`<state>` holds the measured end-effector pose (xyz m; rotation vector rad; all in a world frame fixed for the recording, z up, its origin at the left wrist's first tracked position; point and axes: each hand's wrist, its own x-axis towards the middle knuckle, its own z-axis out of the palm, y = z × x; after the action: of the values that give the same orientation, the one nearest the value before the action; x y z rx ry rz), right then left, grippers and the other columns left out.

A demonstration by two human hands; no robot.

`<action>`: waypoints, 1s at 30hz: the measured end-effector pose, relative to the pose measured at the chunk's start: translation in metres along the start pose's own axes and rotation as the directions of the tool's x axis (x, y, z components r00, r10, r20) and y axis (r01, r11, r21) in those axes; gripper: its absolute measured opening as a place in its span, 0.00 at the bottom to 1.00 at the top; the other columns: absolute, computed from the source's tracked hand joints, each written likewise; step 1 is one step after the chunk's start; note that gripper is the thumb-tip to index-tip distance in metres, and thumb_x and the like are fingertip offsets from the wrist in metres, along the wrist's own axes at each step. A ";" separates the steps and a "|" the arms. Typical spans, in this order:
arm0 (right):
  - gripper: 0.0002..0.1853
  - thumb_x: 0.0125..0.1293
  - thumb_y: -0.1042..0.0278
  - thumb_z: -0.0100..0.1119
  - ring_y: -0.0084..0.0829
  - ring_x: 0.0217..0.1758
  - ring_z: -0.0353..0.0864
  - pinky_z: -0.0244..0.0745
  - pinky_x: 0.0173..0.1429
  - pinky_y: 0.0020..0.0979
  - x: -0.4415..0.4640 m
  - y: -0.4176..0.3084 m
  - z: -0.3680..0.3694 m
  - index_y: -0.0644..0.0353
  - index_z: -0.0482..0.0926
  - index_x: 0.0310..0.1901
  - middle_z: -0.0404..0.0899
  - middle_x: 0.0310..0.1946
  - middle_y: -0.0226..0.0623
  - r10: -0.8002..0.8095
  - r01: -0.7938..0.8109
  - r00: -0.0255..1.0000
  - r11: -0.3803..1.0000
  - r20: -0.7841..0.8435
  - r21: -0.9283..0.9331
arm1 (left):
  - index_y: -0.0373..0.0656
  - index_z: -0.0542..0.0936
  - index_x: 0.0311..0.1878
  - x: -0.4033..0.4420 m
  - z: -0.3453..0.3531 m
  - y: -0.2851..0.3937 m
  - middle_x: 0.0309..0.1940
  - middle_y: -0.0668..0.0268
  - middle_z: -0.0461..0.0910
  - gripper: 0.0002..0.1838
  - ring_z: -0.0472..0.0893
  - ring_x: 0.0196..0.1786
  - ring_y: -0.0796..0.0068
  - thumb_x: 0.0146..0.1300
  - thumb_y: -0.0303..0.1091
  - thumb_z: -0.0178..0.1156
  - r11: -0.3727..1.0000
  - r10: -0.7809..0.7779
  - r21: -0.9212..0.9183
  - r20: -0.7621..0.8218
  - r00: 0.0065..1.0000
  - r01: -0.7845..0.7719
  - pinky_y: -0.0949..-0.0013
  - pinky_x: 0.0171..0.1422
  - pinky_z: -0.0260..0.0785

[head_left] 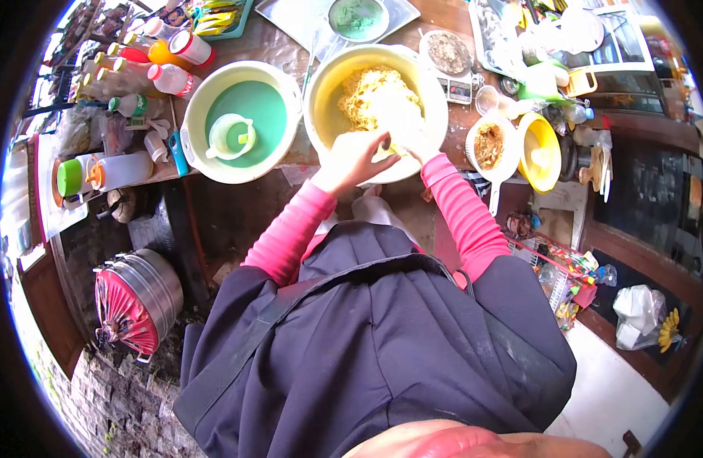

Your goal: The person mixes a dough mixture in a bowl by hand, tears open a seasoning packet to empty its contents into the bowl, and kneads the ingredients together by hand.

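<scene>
A large pale yellow bowl [321, 95] holds a yellowish, crumbly shredded mass [370, 91]. Over its near rim is my left hand [355, 160], thumb and index finger apart in a curve, with nothing visible between them. My right hand [412, 141] is above the bowl's near right part, washed out by glare; its fingers and anything in them cannot be made out. To the left, a white basin [191, 137] contains green liquid [248, 103] and a small white cup [231, 136].
Bottles [172, 80] crowd the table's left side. A digital scale [458, 90] carries a bowl. At right are a white-handled strainer [495, 172] and a yellow basin [540, 153]. A steamer pot [149, 294] stands low at left. Behind is a tray [290, 19].
</scene>
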<state>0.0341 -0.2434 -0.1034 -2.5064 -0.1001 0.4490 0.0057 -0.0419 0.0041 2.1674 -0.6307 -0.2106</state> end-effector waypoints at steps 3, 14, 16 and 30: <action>0.10 0.48 0.72 0.55 0.42 0.39 0.80 0.72 0.44 0.40 -0.004 0.006 0.008 0.58 0.82 0.33 0.80 0.33 0.48 0.013 -0.013 1.000 1.000 -0.007 0.006 | 0.44 0.76 0.33 0.025 0.008 0.006 0.22 0.58 0.77 0.17 0.80 0.26 0.60 0.52 0.49 0.63 0.973 0.220 0.092 -0.073 0.973 -0.213 0.63 0.33 0.71; 0.09 0.54 0.72 0.52 0.37 0.35 0.79 0.72 0.39 0.36 -0.019 0.014 -0.017 0.60 0.80 0.35 0.79 0.30 0.44 0.032 -0.065 0.995 0.924 0.093 0.377 | 0.44 0.78 0.27 0.033 0.029 0.020 0.18 0.60 0.77 0.15 0.79 0.24 0.61 0.51 0.47 0.63 0.970 0.212 0.128 -0.023 0.977 -0.208 0.64 0.31 0.71; 0.09 0.54 0.72 0.52 0.37 0.35 0.78 0.72 0.39 0.35 -0.021 0.015 -0.016 0.61 0.79 0.35 0.79 0.29 0.44 0.052 -0.090 0.994 0.870 0.092 0.485 | 0.44 0.79 0.27 0.032 0.027 0.032 0.19 0.61 0.78 0.14 0.79 0.24 0.61 0.50 0.46 0.64 0.975 0.174 0.131 0.039 0.984 -0.177 0.65 0.31 0.71; 0.09 0.57 0.71 0.49 0.33 0.31 0.77 0.72 0.35 0.34 -0.029 0.015 0.005 0.65 0.77 0.35 0.77 0.26 0.41 0.279 -0.153 0.957 0.261 0.078 0.953 | 0.42 0.81 0.32 0.023 0.072 0.050 0.22 0.56 0.78 0.12 0.80 0.28 0.57 0.50 0.40 0.61 0.985 -0.141 0.068 -0.194 0.971 0.156 0.61 0.35 0.71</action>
<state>0.0049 -0.2577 -0.1071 -1.2726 0.4647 0.3162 -0.0187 -0.1290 -0.0007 2.2834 -0.3752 -0.0570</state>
